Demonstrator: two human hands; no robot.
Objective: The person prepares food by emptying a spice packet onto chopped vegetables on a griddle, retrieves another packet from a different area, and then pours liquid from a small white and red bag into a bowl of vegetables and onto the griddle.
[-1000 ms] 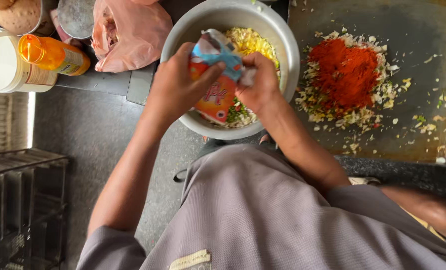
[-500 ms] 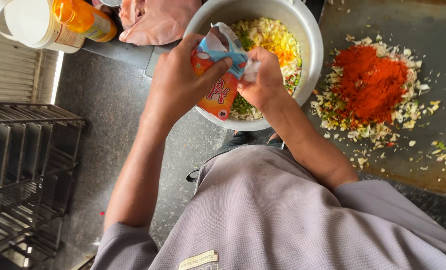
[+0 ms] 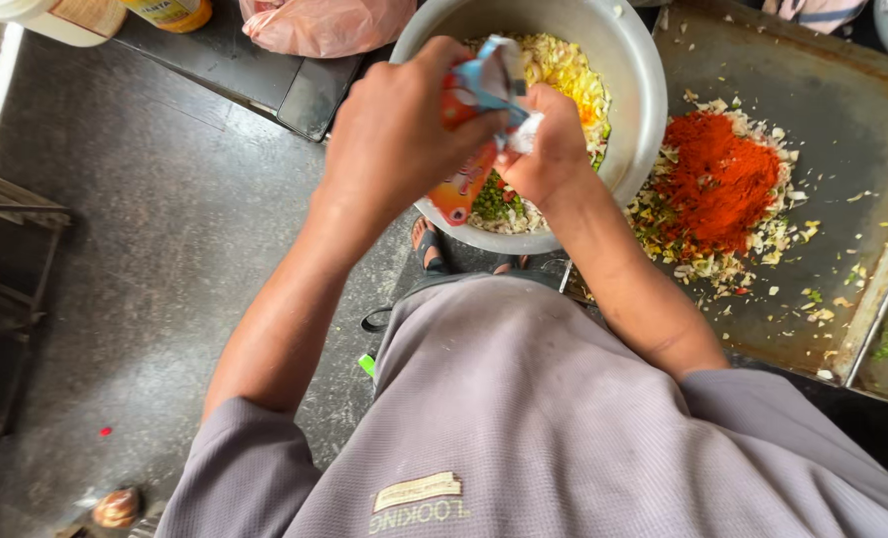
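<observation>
Head view, hands: the left hand grips the body of a small orange and blue packet; the right hand pinches its top corner, fingers closed on it.
Packet: held just above the steel bowl.
Progress: it seems the packet is being torn open; I cannot tell if anything is poured yet. The bowl already holds chopped vegetables.
Surface: a metal tray on the bench carries red powder over chopped bits.
Room: dark stone floor, a pink bag behind.

open: tray right | blocked: bowl rim, spice heap
</observation>
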